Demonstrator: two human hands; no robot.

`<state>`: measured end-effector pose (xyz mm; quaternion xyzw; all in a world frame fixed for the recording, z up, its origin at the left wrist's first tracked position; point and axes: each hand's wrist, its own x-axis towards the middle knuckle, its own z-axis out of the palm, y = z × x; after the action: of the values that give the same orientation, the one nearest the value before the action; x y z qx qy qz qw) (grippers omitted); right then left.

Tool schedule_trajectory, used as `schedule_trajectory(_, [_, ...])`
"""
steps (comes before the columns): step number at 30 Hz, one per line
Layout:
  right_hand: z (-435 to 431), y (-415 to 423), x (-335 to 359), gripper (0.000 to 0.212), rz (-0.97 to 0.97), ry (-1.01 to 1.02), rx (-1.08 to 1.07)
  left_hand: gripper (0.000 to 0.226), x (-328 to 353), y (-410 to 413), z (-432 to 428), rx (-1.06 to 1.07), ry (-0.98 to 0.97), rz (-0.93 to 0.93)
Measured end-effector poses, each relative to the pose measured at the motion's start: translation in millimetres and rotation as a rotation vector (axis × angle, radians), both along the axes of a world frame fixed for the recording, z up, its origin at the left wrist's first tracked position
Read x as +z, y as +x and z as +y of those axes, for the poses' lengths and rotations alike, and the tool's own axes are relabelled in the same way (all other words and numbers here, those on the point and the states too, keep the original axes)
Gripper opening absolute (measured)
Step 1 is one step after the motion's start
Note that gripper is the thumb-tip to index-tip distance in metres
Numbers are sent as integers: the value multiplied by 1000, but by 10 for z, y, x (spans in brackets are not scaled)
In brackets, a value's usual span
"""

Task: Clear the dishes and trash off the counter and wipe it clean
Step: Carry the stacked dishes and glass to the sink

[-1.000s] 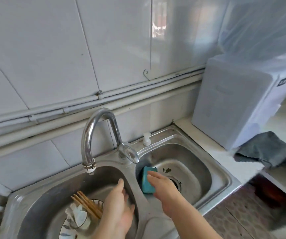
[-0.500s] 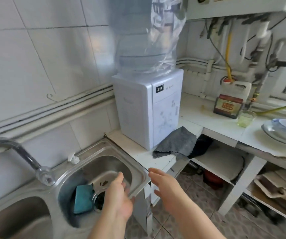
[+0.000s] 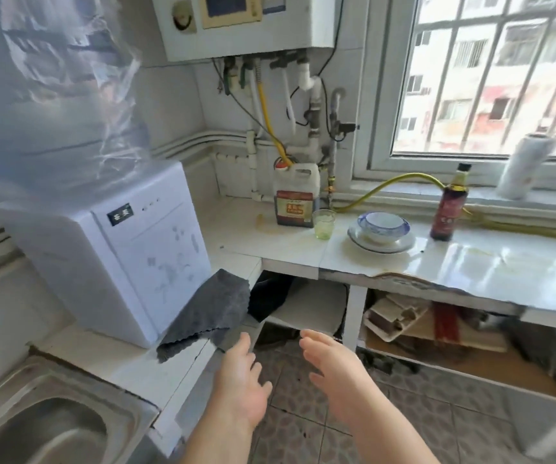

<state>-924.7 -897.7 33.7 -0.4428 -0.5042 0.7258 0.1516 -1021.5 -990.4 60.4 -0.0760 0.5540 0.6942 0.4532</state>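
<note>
hovering side by side above the tiled floor, the left hand (image 3: 240, 386) and the right hand (image 3: 340, 373) hold nothing; the fingers of both are stretched forward and loosely spread, thumbs toward each other. just beyond the left fingertips (image 3: 244, 341) lies a grey cloth (image 3: 209, 313), draped over the counter edge against the foot of the white water dispenser (image 3: 112, 262); it is near those fingers but not touching them. well beyond the right fingertips (image 3: 315, 339), up on the white counter (image 3: 487, 266), a blue-rimmed bowl (image 3: 383, 222) sits in a plate (image 3: 383, 244). left of these dishes stands a small greenish glass (image 3: 324, 224), with a jug (image 3: 295, 199) of dark liquid just behind it; right of them stands a dark bottle (image 3: 447, 209). farther right still, a white roll (image 3: 521, 165) stands on the window sill. a steel sink (image 3: 35, 430) lies back and to the left of the left hand.
</note>
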Motion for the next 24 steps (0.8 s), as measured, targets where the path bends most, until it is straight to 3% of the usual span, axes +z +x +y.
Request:
schedule_trajectory(12, [1654,-143,82,31,55,8,-328,59,-16,-479,1852,-253,58,-54])
schedule_trajectory(17, [2312,-358,201,15,69,-6,-410,58,51,-919,2644,-281,21,49])
schedule_trajectory(24, [2991,-220,134,20,73,-33,-545,47,141,-1035,3461,-331,-34,171])
